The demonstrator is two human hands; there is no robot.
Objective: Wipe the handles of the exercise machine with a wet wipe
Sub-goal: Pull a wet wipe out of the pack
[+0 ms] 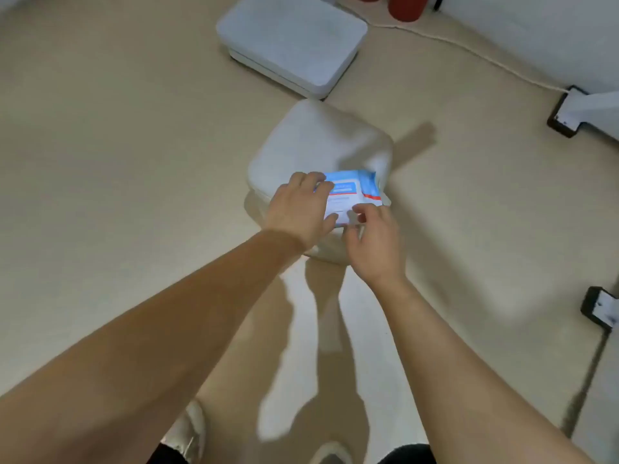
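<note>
Head view, item one: wipe pack [351, 192], lying on a white stool [311, 145] on the floor. Soft film pouch, blue and white with a red stripe; light, squashy, likely slick, so it may slide unless pinned. My left hand [301, 209] lies flat over its left end, fingers spread, pressing it down. My right hand [371, 236] has its grip pinched at the near edge, seemingly on the flap; blur hides the contact. Best hold: pin the body, peel at the flap. Item two: second white stool [291, 41], smooth, rounded corners.
</note>
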